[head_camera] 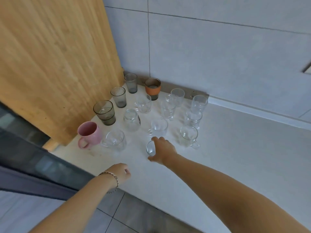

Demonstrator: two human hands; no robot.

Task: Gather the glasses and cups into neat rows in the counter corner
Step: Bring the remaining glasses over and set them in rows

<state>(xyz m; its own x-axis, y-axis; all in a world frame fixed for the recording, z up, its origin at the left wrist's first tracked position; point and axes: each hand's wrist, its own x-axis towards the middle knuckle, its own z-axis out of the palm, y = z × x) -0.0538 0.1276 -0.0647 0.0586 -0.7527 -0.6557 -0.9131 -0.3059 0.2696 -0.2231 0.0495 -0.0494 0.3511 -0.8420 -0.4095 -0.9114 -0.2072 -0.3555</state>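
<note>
1. At the far left stands a tall light-wood panel, its lower edge meeting the pale white counter at the corner.
2. Along the panel runs a row: a pink ceramic mug nearest the counter's front edge, handle turned toward the front; behind it a wide smoky-grey ribbed glass tumbler, then a narrower grey ribbed tumbler, then a third grey tumbler deep in the corner.
3. The left hand, a beaded bracelet on its wrist, hovers over the counter's front edge with fingers curled loosely inward, holding nothing.
4. Just right of the pink mug sits a clear glass cup; behind it a clear glass jar-shaped tumbler and another clear glass.
5. Against the grey tiled wall is a glass cup with an orange sleeve.
6. The right hand is wrapped around a small clear glass, thumb on the near side and fingers over the far rim; the glass sits at the front of the group (whether it rests on the counter or is lifted, I cannot tell).
7. Just behind that hand stands a clear rounded glass.
8. Further right are more clear glasses, loosely in lines: one handled clear cup at the front, others behind it up to a tall clear glass near the wall.
</note>
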